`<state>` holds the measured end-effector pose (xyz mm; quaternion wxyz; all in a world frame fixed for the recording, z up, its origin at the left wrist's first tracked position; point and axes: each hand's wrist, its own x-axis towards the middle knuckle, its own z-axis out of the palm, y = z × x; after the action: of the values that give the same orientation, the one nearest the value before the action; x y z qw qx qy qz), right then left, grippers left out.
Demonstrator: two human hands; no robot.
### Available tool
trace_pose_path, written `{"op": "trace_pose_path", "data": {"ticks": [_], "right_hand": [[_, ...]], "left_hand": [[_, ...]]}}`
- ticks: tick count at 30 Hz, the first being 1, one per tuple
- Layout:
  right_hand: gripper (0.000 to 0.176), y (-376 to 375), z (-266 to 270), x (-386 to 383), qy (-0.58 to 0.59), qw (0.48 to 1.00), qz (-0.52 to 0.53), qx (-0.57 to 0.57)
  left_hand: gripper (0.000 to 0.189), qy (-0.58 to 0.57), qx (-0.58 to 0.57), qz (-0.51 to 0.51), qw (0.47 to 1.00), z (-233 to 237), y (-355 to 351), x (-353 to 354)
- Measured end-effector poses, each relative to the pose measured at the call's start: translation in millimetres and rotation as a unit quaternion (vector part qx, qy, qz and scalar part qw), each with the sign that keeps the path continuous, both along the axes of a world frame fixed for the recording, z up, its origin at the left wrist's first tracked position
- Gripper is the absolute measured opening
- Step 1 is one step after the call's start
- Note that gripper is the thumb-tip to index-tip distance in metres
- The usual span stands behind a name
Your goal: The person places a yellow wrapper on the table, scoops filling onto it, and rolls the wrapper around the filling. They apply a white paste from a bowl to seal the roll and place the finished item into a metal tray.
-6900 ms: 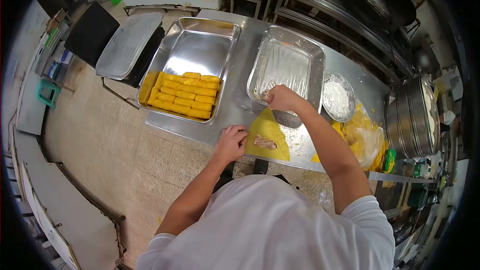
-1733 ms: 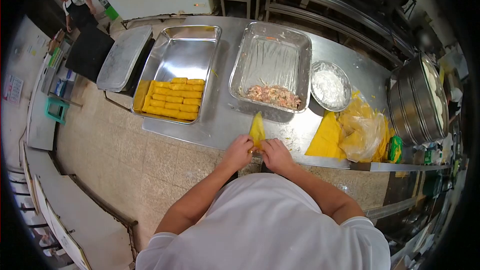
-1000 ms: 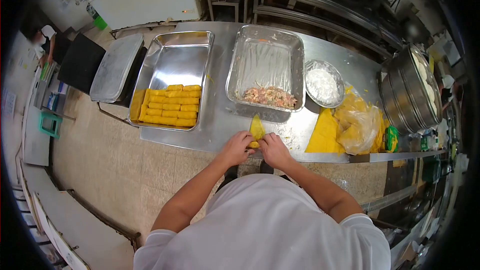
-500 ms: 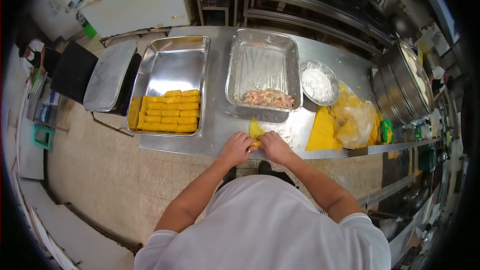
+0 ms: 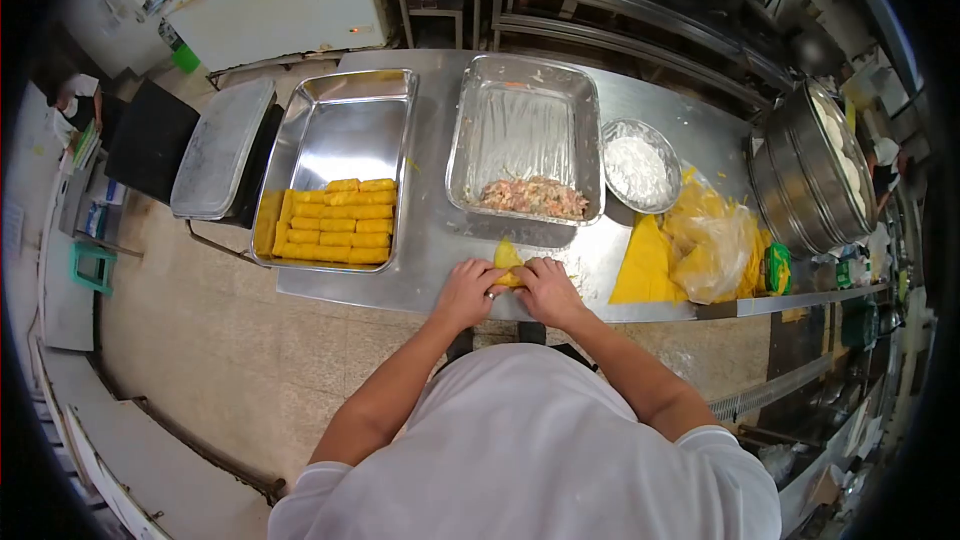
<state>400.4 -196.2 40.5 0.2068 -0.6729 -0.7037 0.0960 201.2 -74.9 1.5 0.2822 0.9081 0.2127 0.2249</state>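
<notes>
Near the front edge of the steel table, my left hand (image 5: 467,292) and my right hand (image 5: 548,290) grip the two ends of a small yellow wrapper (image 5: 507,256). Its lower part is rolled between my fingers, and a flap points away from me. Just beyond is a metal tray (image 5: 525,140) with chopped filling (image 5: 535,197) at its near end. To the left, a deep steel tray (image 5: 352,130) holds several yellow rolls (image 5: 340,224) in rows. A stack of yellow wrappers (image 5: 645,265) lies to the right, beside a plastic bag (image 5: 710,260).
A bowl of white powder (image 5: 637,172) stands right of the filling tray. Large round steamers (image 5: 800,175) are at the table's right end. A lidded container (image 5: 222,150) stands left of the table. Another person (image 5: 80,105) is at the far left.
Both hands have shifted slightly, and the wrapper's upright flap looks a little shorter. The person at the far left has moved further into view.
</notes>
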Motion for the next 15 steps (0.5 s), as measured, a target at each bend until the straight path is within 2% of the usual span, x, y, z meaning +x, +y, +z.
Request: {"op": "trace_pose_path", "data": {"ticks": [2, 5, 7, 9, 12, 14, 15], "right_hand": [[0.055, 1, -10, 10, -0.010, 1.000, 0.023, -0.002], [0.057, -1, 12, 16, 0.077, 0.996, -0.026, -0.023], [0.056, -4, 22, 34, 0.118, 0.990, -0.077, 0.007], [0.053, -12, 31, 68, 0.125, 0.983, -0.110, 0.073], [0.056, -9, 40, 138, 0.142, 0.960, -0.233, 0.067], [0.064, -8, 49, 187, 0.092, 0.957, -0.274, 0.031], [0.076, -7, 39, 214, 0.075, 0.958, -0.275, -0.001]], "left_hand": [[0.035, 0.004, -0.021, 0.015, 1.000, -2, -1, 3], [0.036, 0.014, -0.036, 0.043, 0.998, 13, -5, 6], [0.035, 0.001, -0.020, 0.044, 0.999, 24, -10, 8], [0.035, 0.001, -0.011, 0.035, 0.999, 24, -13, 15], [0.035, 0.023, -0.014, 0.024, 0.999, 9, -13, 20], [0.034, 0.035, -0.025, 0.031, 0.999, 8, -15, 21], [0.034, 0.048, -0.029, 0.028, 0.998, 10, -16, 22]]}}
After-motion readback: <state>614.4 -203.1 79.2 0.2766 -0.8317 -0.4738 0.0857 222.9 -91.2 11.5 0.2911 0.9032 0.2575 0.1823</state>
